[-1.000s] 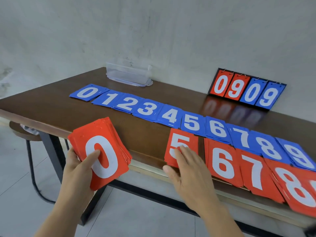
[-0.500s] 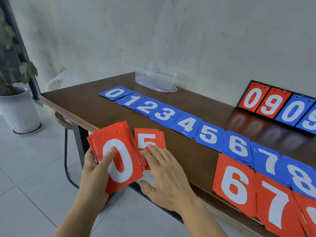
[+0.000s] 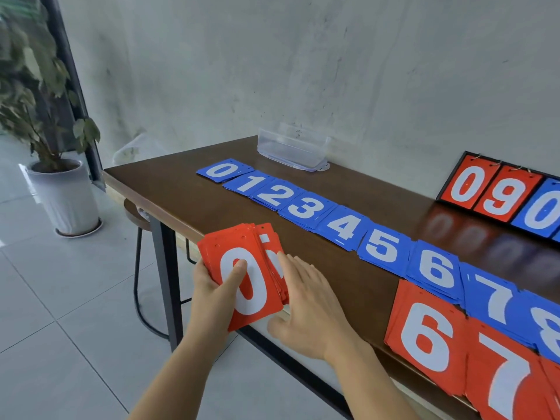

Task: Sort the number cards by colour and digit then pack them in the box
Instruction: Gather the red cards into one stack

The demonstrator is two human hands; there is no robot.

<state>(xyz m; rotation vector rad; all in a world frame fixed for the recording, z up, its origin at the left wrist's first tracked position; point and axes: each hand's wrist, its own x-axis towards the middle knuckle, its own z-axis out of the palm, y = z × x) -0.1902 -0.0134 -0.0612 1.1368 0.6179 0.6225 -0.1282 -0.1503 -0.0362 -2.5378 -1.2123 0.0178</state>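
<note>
Your left grip [image 3: 212, 298] pinched the red plastic zero-topped card stack [image 3: 218, 248] while your right grip [image 3: 309, 307], fingers spread flat, pressed further red cards [image 3: 268, 230] beneath, apparently merging piles.

Bare indoor room: concrete wall [image 3: 333, 71], tiled floor [image 3: 60, 344], wooden table [image 3: 188, 192], potted plant [image 3: 60, 189].

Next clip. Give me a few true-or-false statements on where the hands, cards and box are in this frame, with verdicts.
1. The left hand holds a red card stack topped by a 0. True.
2. The clear plastic box holds red cards. False: no cards show in it.
3. The blue cards lie in a row starting at 0. True.
4. The right hand grips the red 6 pile. False: its straight fingers rest against the held stack.
</note>
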